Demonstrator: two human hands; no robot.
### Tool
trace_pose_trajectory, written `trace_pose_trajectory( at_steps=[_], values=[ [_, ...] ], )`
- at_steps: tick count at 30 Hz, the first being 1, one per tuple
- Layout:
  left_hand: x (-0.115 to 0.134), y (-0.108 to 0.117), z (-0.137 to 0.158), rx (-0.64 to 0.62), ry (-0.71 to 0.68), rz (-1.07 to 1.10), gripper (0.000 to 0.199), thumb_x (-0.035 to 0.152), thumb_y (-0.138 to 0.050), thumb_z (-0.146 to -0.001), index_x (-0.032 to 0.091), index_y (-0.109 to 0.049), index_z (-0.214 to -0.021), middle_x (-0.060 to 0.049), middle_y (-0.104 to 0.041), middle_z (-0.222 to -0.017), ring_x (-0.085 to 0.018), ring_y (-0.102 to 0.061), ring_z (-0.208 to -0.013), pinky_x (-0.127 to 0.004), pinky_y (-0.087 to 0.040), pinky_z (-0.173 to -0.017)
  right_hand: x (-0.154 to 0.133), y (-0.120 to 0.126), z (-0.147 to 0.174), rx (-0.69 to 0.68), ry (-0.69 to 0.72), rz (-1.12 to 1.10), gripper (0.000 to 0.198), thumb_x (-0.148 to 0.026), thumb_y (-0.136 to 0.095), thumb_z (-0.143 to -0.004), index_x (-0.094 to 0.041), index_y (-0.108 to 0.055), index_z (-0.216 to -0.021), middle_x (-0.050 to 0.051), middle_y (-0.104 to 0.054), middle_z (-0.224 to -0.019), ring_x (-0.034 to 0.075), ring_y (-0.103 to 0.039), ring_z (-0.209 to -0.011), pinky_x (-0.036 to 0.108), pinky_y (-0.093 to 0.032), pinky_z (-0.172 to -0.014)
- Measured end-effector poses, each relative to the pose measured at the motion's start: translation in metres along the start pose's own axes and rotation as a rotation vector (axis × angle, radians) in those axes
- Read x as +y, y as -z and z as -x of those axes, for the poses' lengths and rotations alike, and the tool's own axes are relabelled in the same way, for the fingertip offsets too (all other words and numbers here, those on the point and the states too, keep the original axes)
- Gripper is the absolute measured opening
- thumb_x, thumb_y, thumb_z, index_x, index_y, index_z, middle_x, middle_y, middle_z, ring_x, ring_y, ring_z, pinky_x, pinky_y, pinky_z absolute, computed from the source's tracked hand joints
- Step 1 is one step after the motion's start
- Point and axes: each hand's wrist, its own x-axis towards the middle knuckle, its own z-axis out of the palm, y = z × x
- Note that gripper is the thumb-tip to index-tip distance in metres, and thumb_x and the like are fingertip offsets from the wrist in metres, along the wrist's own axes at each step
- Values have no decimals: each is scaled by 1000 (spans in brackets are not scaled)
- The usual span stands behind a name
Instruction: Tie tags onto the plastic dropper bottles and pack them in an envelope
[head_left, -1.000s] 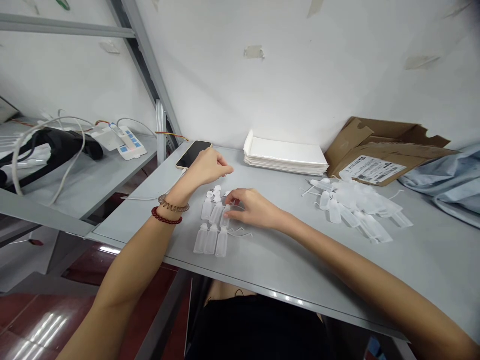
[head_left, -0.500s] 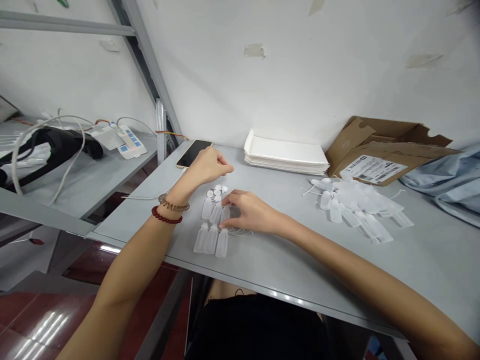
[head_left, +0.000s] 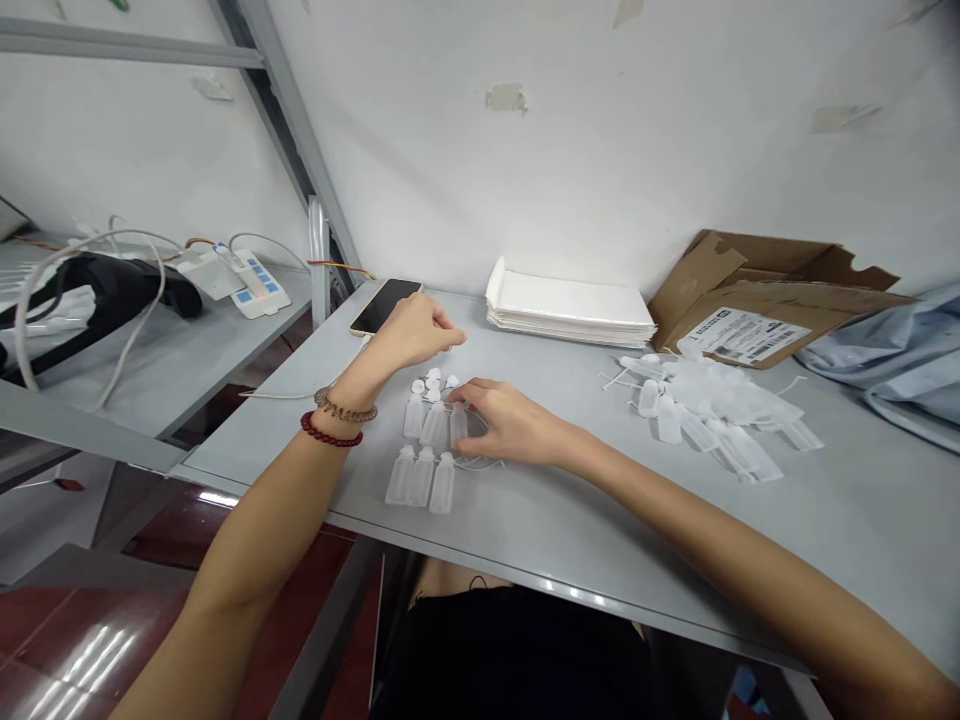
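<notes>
On my left, a black item [head_left: 112, 275] is cut off by the edge of my view, and I cannot make out what it is. A power strip [head_left: 259, 292] lies just right of it. My left hand [head_left: 420, 332] partly covers the phone [head_left: 381, 307]; it has not moved, its fingers loosely curled in, and I see nothing between the fingertips, though the palm is turned away.

Just right and nearer, small clear bottles lie in two rows of three: the near row [head_left: 420, 478] and, beyond it, the far row [head_left: 433, 425]. White tops cluster past the far row; I cannot tell whether all belong to these bottles.

My right hand [head_left: 514, 425] arches around the end bottle [head_left: 459, 428] of that far row, fingers at its capped end, thumb lower down. That bottle has just slid slightly right, so it now lies a little apart from its neighbour; I judge its spacing is still being adjusted. My fingers hide its edge, and I cannot tell whether I grip it or only touch it.

Farther right, past the white stack [head_left: 570, 300], a loose heap [head_left: 720, 405] of similar bottles overlaps too much to count, before an open carton [head_left: 750, 310].
</notes>
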Motion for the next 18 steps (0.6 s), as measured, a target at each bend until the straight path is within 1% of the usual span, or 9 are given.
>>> trace_pose_trajectory(
  at_steps=[7, 10, 13, 15, 18],
  values=[
    [-1, 0, 0, -1, -8, 1, 23, 33, -62, -66, 11, -69, -62, -5, -66, -58, -12, -50, -49, -23, -36, -46, 2, -3, -2, -28, 27, 28, 49, -28, -65, -71, -7, -58, -115, 14, -57, -105, 23, -53, -89, 34, -44, -75],
    [0, 1, 0, 3, -7, -1, 23, 33, -63, -66, 11, -69, -63, -5, -64, -56, -13, -52, -50, -23, -37, -47, 5, -3, -3, -30, 26, 10, 54, -29, -69, -71, -7, -55, -119, 13, -56, -106, 23, -54, -91, 35, -45, -78],
    [0, 1, 0, 9, -10, -4, 22, 33, -64, -66, 11, -69, -64, -4, -62, -53, -13, -53, -50, -23, -38, -47, 9, -4, -4, -34, 31, -7, 62, -35, -75, -69, -7, -54, -121, 13, -56, -106, 23, -54, -92, 35, -47, -79],
    [1, 1, 0, 9, -9, -4, 22, 32, -64, -67, 12, -68, -63, -3, -62, -53, -13, -53, -49, -23, -38, -47, 11, -4, -4, -26, 38, -17, 66, -38, -77, -67, -7, -55, -120, 13, -57, -105, 23, -55, -92, 36, -47, -78],
    [1, 2, 2, -17, -9, 31, 21, 32, -65, -67, 12, -68, -63, -3, -62, -55, -12, -53, -49, -23, -39, -47, 16, -2, -4, 15, 46, -33, 64, -40, -78, -66, -8, -58, -117, 12, -58, -101, 23, -56, -89, 36, -48, -78]
  ],
)
